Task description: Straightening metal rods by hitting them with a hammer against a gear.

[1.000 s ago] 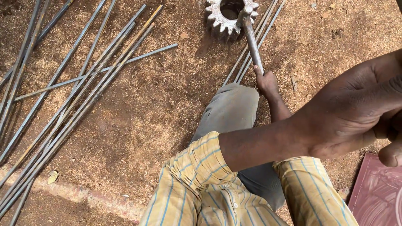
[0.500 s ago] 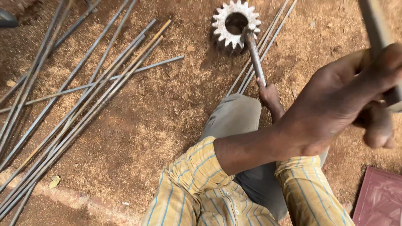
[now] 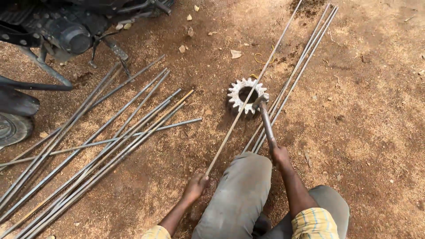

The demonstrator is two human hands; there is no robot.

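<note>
My left hand (image 3: 195,186) grips the near end of a long thin steel rod (image 3: 248,97). The rod runs up and to the right, across a toothed metal gear (image 3: 234,94) that lies flat on the dirt. My right hand (image 3: 280,155) is closed on the handle of a thick metal tool (image 3: 267,126), whose head rests on the gear's near right rim. My bent knee in grey trousers (image 3: 239,194) sits between the two hands.
Several long rods (image 3: 110,141) lie fanned out on the ground at left. A few more rods (image 3: 301,66) lie to the right of the gear. A motorcycle's engine (image 3: 66,31) and tyre (image 3: 13,128) stand at the upper left. Small stones dot the brown dirt.
My left hand, raised close to the camera with a rod, has come down left of my knee; the rod now lies across the gear. My right hand stays on the tool.
</note>
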